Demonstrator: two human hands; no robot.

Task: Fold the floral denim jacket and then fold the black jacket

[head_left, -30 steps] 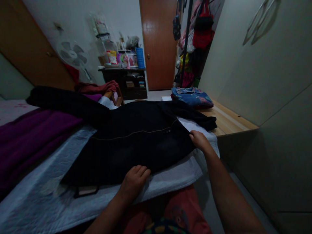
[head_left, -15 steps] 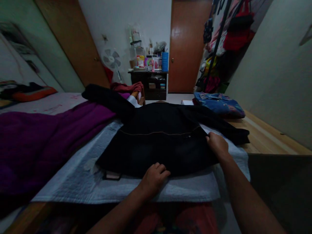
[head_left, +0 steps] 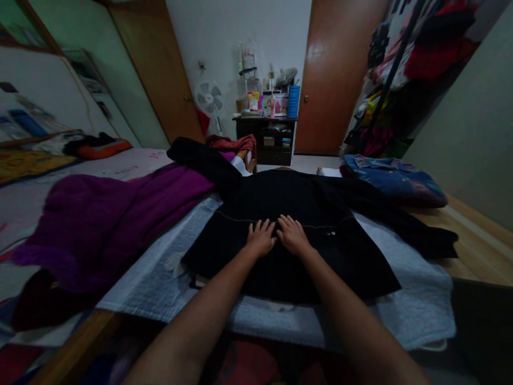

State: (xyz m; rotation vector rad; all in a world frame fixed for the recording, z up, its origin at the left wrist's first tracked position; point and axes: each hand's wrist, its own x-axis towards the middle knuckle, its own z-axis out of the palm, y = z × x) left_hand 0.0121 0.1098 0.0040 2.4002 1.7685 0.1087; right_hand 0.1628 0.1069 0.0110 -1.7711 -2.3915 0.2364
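Note:
A black long-sleeved jacket (head_left: 320,267) lies spread out before me, its sleeves stretched to either side and a thin tan seam crossing it. On its middle, close to that seam, rests my left hand (head_left: 261,238), flat with fingers spread. Just beside it my right hand (head_left: 293,235) also lies flat on the cloth, fingers apart. Neither hand grips anything. Beneath the jacket is a light blue-grey quilted cloth (head_left: 148,272), showing along the front and both sides.
To the left, a purple garment (head_left: 100,219) lies over the bed (head_left: 148,160). A folded denim garment (head_left: 395,179) sits on the wooden surface (head_left: 473,235) at right. Further back stand a white fan (head_left: 209,97) and a dark cabinet (head_left: 262,144). Bags (head_left: 436,59) hang at the upper right.
My right hand has left the jacket's right edge and moved to its middle. My left hand has gone forward from the hem onto the cloth. The view has turned slightly left.

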